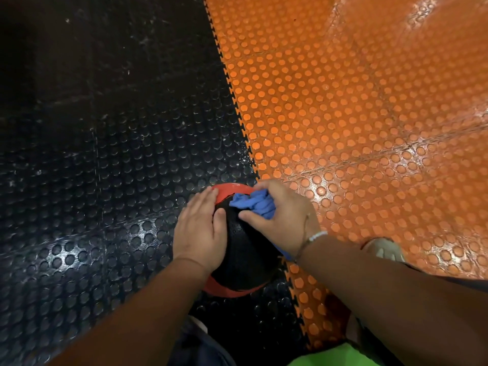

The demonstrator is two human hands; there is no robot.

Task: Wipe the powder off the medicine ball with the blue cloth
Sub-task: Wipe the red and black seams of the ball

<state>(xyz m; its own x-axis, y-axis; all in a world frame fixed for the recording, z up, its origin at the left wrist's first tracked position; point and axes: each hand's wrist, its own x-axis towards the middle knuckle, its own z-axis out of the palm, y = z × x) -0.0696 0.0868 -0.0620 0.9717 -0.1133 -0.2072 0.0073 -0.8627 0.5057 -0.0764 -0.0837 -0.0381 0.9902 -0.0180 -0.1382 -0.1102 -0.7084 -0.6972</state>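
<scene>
Two hands are on the medicine ball [240,249], which sits on the floor at about 6 o'clock of the view, just on the toothed seam between the black studded mat [105,154] and the orange studded mat [369,122].

Taking the ball as the clock face, the left hand [200,228] lies flat on its side at 9 to 10 o'clock. Its fingers are straight and together, the thumb is laid toward the centre, and it grips nothing. The right hand [284,217] is at 1 to 2 o'clock, with fingers and thumb curled round the bunched blue cloth [254,204], and it presses the cloth on the ball. A blue end of the cloth also shows under the wrist, near a thin bracelet [317,236].

The uncovered surface lies from the cloth toward the centre and down to 6 o'clock, so I judge the next stroke must pull toward the person, or the left hand must turn the ball. The right hand is the nearer one for wiping, and the left only steadies.

The ball is round, with a black pebbled middle and red bands at 12 o'clock and at 6 to 7 o'clock. I cannot tell if powder remains on it. A light shoe [385,250] stands at 3 o'clock of the ball.
</scene>
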